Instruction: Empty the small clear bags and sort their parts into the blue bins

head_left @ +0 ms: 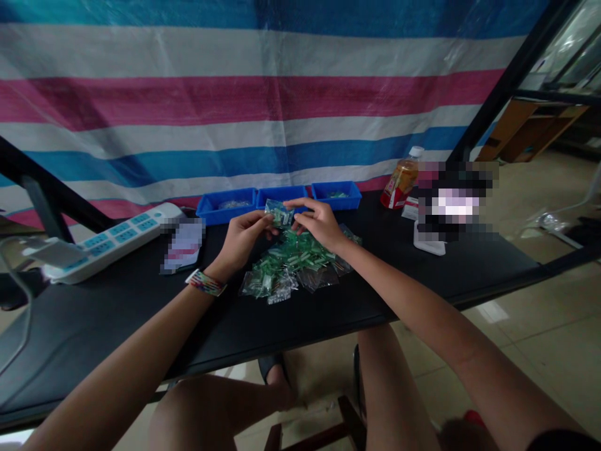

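Between my two hands is a small clear plastic bag (280, 213) with green and white bits showing in it, held above the table. My left hand (248, 237) pinches the bag's left edge between thumb and fingers. My right hand (319, 222) has its fingers curled at the bag's right edge, thumb and index finger gripping it. Under the hands lies a pile of small green pieces (300, 254), mixed with thin metallic-looking sticks. Several clear bags (258, 284) lie flat along the pile's near side. A woven bracelet is on my left wrist.
Behind the pile stand three blue trays (225, 214) in a row, with small clear pieces in at least two. A white power strip (117, 238) and a phone (184, 245) lie left. A drink bottle (401, 178) and a white object (429, 241) are right. A striped sheet (235, 100) hangs behind.
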